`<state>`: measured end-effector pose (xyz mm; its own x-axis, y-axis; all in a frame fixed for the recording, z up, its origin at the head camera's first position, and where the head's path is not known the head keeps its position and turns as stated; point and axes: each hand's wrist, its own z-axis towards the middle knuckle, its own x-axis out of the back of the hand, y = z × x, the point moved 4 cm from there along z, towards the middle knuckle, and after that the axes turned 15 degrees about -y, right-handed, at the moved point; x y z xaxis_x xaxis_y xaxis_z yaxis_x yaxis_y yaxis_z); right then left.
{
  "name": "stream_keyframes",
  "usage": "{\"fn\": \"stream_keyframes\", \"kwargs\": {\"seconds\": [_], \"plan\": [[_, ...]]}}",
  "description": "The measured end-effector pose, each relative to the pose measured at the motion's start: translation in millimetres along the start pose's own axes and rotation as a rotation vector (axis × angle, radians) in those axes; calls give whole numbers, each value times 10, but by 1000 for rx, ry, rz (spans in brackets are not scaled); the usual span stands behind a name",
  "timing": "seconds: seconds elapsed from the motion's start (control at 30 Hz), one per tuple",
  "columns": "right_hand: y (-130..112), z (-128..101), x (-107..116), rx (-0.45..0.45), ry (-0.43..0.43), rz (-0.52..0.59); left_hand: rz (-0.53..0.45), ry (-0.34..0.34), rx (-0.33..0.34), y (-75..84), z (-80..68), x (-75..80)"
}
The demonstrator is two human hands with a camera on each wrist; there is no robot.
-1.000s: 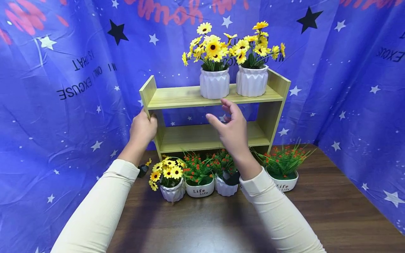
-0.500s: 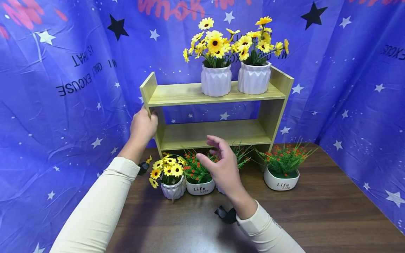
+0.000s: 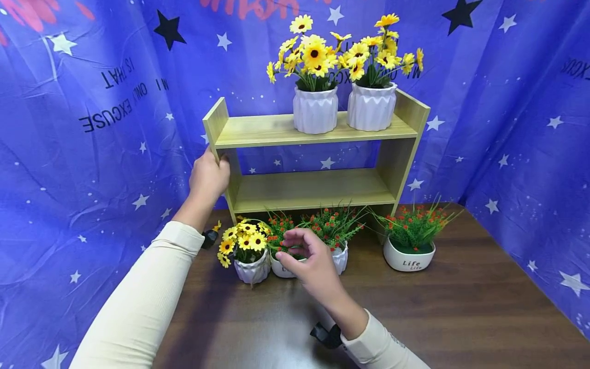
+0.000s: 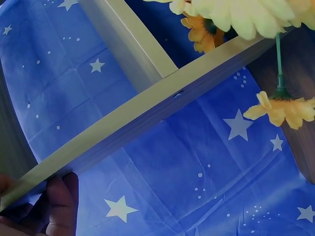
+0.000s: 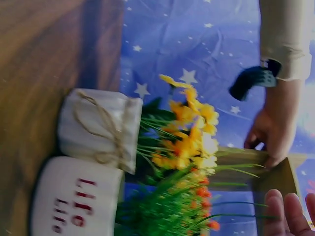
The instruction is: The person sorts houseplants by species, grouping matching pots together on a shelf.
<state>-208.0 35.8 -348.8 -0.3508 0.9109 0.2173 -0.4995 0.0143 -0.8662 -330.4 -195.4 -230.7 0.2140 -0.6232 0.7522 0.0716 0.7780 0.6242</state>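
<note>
My left hand (image 3: 209, 177) grips the left side panel of a two-tier wooden shelf (image 3: 318, 189). In the left wrist view, thumb and fingers (image 4: 61, 204) lie on either side of the panel's edge. My right hand (image 3: 315, 266) is held up with fingers loosely bent and holds nothing. Partly hidden behind it is a white oval "Life" pot (image 3: 281, 267) with red-flowered greenery. To its left is a white pot of yellow daisies (image 3: 252, 269), twine-tied in the right wrist view; to its right, a ribbed white pot (image 3: 340, 256) of red flowers. Contact with the pots is not visible.
Two ribbed white pots, a left one (image 3: 315, 111) and a right one (image 3: 372, 107), hold yellow daisies on the top tier. Another "Life" pot (image 3: 409, 256) stands at the right on the brown wooden table (image 3: 461, 307). A blue star-printed curtain (image 3: 92, 179) surrounds the table.
My right hand has come down and slightly left, from in front of the shelf's top board to in front of the lower pots. The left hand keeps its grip on the panel.
</note>
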Motion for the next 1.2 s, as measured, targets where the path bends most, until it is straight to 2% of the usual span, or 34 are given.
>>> {"fn": "stream_keyframes", "kwargs": {"seconds": [0.17, 0.37, 0.5, 0.77, 0.97, 1.2], "plan": [[167, -56, -124, -65, -89, 46, -1, -4, 9, 22, 10, 0], [415, -148, -316, -213, -281, -88, -3, -1, 3, 27, 6, 10], [560, -192, -394, -265, -342, -115, -10, 0, -8, 36, 10, -1], [795, -157, -513, -312, -332, -154, -15, 3, -3, 21, 0, 0], [929, -91, -574, -348, -259, -93, -21, 2, 10, 10, -1, 9], [998, -44, -603, -346, -163, -74, -26, 10, 2, 17, 21, -10]]}}
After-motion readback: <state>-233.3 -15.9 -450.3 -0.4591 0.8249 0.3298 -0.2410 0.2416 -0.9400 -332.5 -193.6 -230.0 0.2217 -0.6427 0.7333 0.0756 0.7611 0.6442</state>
